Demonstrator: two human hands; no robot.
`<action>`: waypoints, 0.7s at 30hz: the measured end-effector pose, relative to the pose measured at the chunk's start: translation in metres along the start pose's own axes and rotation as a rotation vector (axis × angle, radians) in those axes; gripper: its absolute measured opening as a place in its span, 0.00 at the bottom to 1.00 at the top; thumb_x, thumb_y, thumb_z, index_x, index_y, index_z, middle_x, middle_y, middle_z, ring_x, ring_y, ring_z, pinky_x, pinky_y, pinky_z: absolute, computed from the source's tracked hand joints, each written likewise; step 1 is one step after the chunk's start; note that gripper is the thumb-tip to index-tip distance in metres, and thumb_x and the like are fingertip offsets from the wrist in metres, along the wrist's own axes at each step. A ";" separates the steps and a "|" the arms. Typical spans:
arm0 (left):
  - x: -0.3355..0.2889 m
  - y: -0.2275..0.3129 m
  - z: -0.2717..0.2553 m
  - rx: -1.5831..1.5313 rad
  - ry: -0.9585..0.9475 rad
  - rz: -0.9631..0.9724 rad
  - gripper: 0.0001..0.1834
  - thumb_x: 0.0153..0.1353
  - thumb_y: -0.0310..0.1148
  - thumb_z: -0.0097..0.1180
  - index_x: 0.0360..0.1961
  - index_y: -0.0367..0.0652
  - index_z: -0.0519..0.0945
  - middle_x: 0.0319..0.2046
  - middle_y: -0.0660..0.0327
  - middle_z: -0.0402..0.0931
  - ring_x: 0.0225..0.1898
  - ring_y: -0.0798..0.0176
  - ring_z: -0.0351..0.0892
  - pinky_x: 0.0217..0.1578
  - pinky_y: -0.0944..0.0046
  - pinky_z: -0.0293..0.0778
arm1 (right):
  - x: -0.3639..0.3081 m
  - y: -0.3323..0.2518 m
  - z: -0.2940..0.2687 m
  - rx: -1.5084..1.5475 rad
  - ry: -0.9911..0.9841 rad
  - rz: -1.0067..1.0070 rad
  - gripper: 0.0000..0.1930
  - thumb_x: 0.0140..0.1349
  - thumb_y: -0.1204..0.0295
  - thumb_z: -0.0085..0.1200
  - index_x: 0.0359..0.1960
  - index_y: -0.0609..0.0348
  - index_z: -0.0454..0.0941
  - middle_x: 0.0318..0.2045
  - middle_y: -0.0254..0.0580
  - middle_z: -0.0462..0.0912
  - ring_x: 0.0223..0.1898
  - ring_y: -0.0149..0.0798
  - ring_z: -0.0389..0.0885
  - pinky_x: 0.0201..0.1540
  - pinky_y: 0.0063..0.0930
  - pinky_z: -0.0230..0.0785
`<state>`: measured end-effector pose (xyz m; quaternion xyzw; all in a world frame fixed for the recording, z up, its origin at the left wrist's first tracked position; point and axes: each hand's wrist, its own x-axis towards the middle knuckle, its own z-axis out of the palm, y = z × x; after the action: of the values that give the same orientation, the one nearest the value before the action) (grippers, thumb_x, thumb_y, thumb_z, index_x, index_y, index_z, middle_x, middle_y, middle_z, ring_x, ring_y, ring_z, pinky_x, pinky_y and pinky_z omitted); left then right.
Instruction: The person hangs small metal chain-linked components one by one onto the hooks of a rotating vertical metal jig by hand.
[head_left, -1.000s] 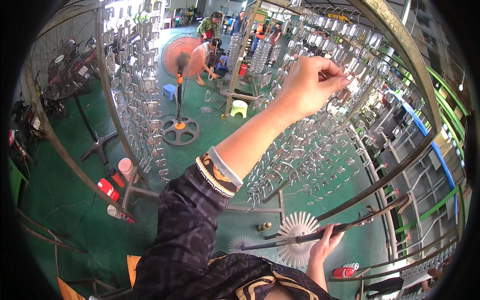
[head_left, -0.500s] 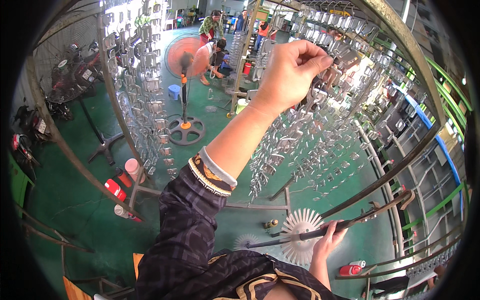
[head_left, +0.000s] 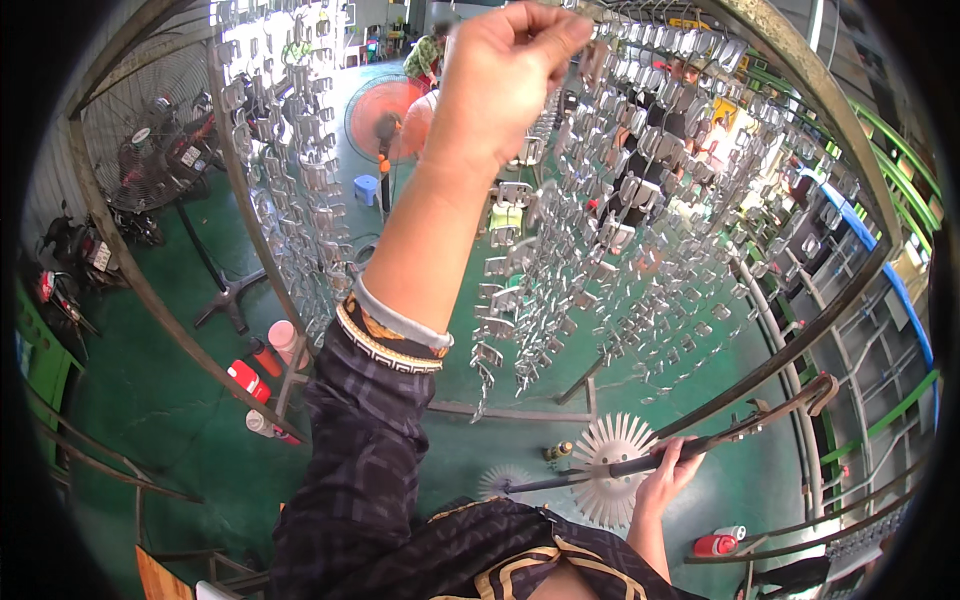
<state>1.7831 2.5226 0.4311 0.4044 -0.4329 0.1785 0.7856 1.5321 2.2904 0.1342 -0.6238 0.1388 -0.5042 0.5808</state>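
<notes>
Left hand: We are holding the left hand (head_left: pixel 500 85) high, at the upper edge of the view, its back facing us.
Left grip: Thumb and fingers are pressing together at the tips; we cannot tell whether they are pinching anything.
Parts: The metal parts (head_left: pixel 638 192) are hanging in long strings below and to the right of the left hand; more are hanging at the far left.
Frame: The metal frame (head_left: pixel 888 232) is curving around the strings.
Right hand: We are keeping the right hand (head_left: pixel 668 478) low, at the lower right.
Right grip: The fingers are wrapping around the pole (head_left: pixel 630 466).
Pole: It is lying aslant, its hooked end pointing to the upper right; its thin end is reaching left.
Disc: The pale, spiky disc (head_left: pixel 612 508) is showing behind the pole.
Floor: The green floor (head_left: pixel 160 430) is spreading beneath the strings.
Left side: A red bottle (head_left: pixel 248 380) is standing beside the frame.
Lower right: A red flask (head_left: pixel 713 546) is resting near the frame.
Background: An orange fan (head_left: pixel 375 110) is standing beyond our raised forearm; a blue stool (head_left: pixel 366 188) is sitting near it.
</notes>
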 end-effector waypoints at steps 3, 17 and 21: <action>0.020 0.007 -0.006 0.020 0.000 -0.007 0.03 0.57 0.25 0.54 0.30 0.36 0.77 0.19 0.69 0.71 0.18 0.78 0.63 0.19 0.78 0.58 | -0.001 0.001 0.000 0.009 0.009 0.033 0.06 0.64 0.76 0.42 0.41 0.59 0.60 0.23 0.35 0.68 0.23 0.27 0.67 0.29 0.21 0.64; 0.082 0.019 -0.018 0.227 0.130 0.021 0.06 0.53 0.25 0.56 0.20 0.40 0.76 0.16 0.65 0.71 0.16 0.71 0.65 0.16 0.70 0.60 | 0.000 0.002 0.005 0.053 -0.018 0.005 0.06 0.63 0.76 0.44 0.38 0.58 0.61 0.24 0.35 0.68 0.23 0.27 0.67 0.29 0.20 0.64; 0.087 0.011 -0.006 0.256 0.081 0.109 0.05 0.54 0.25 0.56 0.23 0.42 0.76 0.16 0.66 0.70 0.16 0.73 0.66 0.15 0.73 0.60 | 0.000 0.001 -0.001 0.024 0.011 0.016 0.06 0.64 0.74 0.45 0.37 0.58 0.61 0.24 0.36 0.68 0.24 0.27 0.67 0.31 0.22 0.64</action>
<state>1.8284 2.5278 0.5064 0.4696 -0.3958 0.2910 0.7336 1.5315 2.2893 0.1337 -0.6130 0.1410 -0.5043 0.5916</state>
